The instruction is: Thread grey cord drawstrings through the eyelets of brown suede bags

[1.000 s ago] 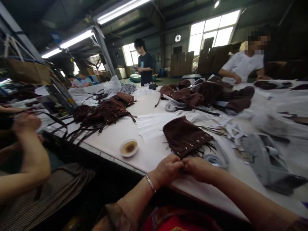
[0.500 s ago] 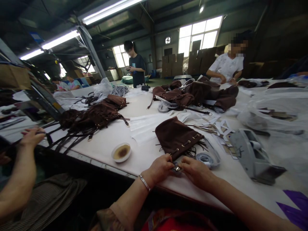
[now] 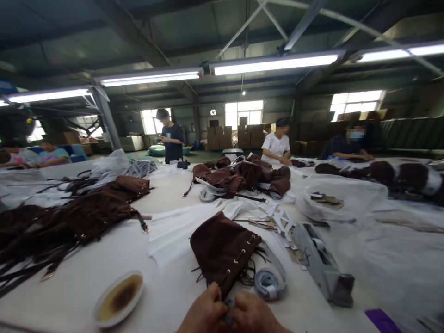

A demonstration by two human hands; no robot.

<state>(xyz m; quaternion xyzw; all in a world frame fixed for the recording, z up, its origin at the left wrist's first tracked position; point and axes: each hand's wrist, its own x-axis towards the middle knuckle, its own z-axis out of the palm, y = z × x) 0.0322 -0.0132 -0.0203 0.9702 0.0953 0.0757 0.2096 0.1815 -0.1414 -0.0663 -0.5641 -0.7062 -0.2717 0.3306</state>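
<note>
A brown drawstring bag [image 3: 222,247] with pale metal eyelets and dark fringe lies on the white table in front of me. At its near corner my left hand [image 3: 204,311] is closed in a pinch. Close beside it, my right hand [image 3: 255,315] is closed too. Between their fingers is a small greyish piece [image 3: 229,305], blurred now; half a second ago a shiny metal fitting showed there. A coiled grey strap [image 3: 267,284] lies just right of the bag, its loose end running up along the bag's side.
A shallow dish [image 3: 120,298] of brownish liquid stands at left. More brown bags [image 3: 93,212] with straps lie behind it, others [image 3: 239,178] at the table's far side. A grey tape dispenser [image 3: 324,266], card strips [image 3: 282,222] and clear plastic [image 3: 398,263] fill the right. Several people work beyond.
My view has tilted up and turned right, so hands and bag sit lower in the picture. Both hands stay pinched together at the bag's corner. The neighbour's arm at left is out of view.
</note>
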